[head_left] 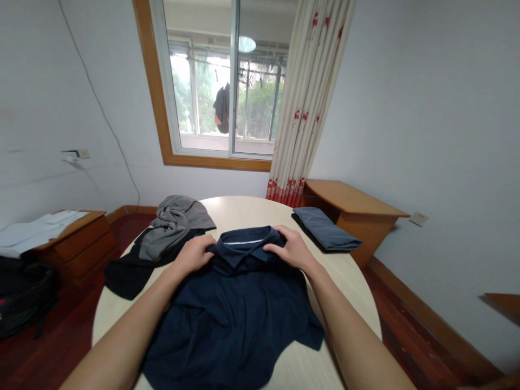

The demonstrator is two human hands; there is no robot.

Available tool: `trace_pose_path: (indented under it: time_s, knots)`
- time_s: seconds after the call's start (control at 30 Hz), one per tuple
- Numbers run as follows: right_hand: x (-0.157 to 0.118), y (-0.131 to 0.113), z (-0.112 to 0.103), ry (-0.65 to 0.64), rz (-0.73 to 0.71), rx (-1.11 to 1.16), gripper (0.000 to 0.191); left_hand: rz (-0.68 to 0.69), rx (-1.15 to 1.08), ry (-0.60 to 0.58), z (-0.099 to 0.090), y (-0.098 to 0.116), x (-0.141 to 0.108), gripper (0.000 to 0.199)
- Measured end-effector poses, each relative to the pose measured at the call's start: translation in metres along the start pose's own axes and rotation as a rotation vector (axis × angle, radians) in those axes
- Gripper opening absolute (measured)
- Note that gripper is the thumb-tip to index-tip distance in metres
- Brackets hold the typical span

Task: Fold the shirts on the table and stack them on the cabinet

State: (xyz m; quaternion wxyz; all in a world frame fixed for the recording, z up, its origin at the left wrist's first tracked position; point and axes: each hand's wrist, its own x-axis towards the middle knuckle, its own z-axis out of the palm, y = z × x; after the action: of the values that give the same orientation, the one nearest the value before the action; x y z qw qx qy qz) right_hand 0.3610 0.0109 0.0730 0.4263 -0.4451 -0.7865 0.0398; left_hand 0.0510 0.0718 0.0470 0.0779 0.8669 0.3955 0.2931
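Note:
A dark navy collared shirt lies spread on the round table, front side up, its collar pointing away from me. My left hand grips the shirt at the left side of the collar, thumb and fingers closed on the cloth. On the other side, my right hand pinches the fabric by the right collar point, with the fingers behind the shoulder and the thumb in front. The cloth is wrinkled below the collar, and its lower left edge runs out of view.
Crumpled grey and black clothes lie on the table's left. Folded dark grey and black garments rest at its right edge. Beyond the pale round table stand a wooden desk, a curtain and a window. A wooden cabinet stands left.

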Motion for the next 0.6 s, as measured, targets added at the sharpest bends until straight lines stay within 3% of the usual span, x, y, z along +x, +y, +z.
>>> trace_pose_path:
  time_s: [0.13, 0.23, 0.33, 0.43, 0.6]
  knots:
    - [-0.002, 0.012, -0.011, -0.22, 0.122, -0.156, 0.026, -0.054, 0.129, 0.221, -0.009, -0.013, -0.003, 0.018]
    - [-0.006, 0.023, -0.013, -0.256, 0.241, -0.345, 0.02, -0.146, 0.16, 0.353, -0.013, -0.014, -0.004, 0.016]
    - [-0.008, 0.032, -0.014, -0.144, 0.354, -0.487, 0.026, -0.252, 0.111, 0.388, -0.011, -0.011, -0.004, 0.018]
    - [-0.008, 0.044, -0.015, 0.008, 0.533, -0.555, 0.027, -0.254, 0.024, 0.333, -0.006, -0.009, -0.002, 0.018]
    - [-0.013, 0.064, -0.016, 0.287, 0.515, -0.414, 0.021, -0.117, -0.041, 0.262, 0.001, -0.017, 0.002, 0.011]
